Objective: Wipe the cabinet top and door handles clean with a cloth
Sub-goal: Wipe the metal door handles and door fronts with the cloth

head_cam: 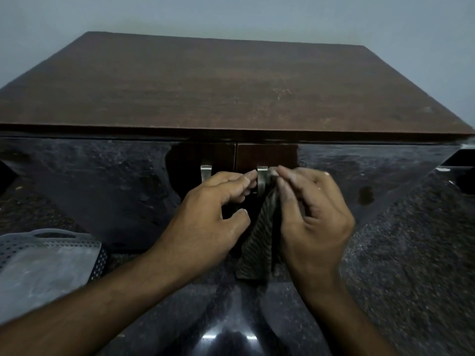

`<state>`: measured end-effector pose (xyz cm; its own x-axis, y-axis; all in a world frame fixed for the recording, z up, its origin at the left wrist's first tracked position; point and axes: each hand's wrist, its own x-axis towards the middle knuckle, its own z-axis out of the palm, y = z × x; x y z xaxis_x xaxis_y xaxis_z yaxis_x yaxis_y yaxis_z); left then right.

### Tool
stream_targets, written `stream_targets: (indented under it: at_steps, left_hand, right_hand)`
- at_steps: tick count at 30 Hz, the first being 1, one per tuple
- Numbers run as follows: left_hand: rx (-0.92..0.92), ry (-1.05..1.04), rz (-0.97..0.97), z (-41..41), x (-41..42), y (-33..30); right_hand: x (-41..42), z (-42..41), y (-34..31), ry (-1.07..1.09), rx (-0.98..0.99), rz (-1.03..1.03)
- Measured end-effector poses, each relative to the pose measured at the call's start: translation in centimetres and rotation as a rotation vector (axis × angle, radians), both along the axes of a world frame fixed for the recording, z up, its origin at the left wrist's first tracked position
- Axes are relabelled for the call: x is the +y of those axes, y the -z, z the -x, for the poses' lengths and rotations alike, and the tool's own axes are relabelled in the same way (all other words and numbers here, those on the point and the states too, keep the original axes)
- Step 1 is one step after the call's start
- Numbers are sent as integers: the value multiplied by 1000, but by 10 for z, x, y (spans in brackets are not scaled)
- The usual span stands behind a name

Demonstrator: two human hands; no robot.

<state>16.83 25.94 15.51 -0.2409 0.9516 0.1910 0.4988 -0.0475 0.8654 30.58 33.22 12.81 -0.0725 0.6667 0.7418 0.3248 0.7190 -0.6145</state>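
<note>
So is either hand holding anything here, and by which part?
The right hand pinches the cloth by its top end, against the right door handle; the rest hangs down. The left hand holds nothing; its fingertips are at that handle.

We see a grey perforated plastic basket [48,255] low at left on the dark speckled floor [411,253], and a pale blue-grey wall [231,14] behind.

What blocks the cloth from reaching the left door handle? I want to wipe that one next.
Only the left hand, which sits between the cloth at the right handle and the left handle.
</note>
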Motion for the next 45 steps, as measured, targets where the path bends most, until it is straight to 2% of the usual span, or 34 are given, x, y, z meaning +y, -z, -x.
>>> stream_targets:
  at_steps: [3, 9, 14, 20, 26, 29, 34, 40, 45]
  left_hand:
    - [-20, -6, 6, -1, 1, 0]
    - [-68, -31, 17, 1, -1, -1]
    - [-42, -44, 43, -3, 1, 0]
    - [-90, -27, 115, -3, -3, 3]
    - [-131, -48, 155, -4, 0, 3]
    - [-148, -47, 159, -5, -3, 3]
    - [-189, -61, 231, -5, -3, 9]
    - [-116, -57, 196, -6, -6, 2]
    - [-120, -52, 153, -10, -6, 1]
  right_hand:
    - [7, 16, 5, 1, -37, -130]
    - [-2, 4, 38, -58, -130, -210]
    - [12, 19, 16, -12, -96, -283]
    - [3, 7, 31, -75, -184, -265]
    - [12, 23, 16, -28, -90, -276]
    - [6, 13, 32, -67, -131, -279]
    - [5, 4, 65, -124, -216, -222]
    - [-1, 10, 69, -83, -64, -123]
    - [4, 13, 72, -36, 43, 54]
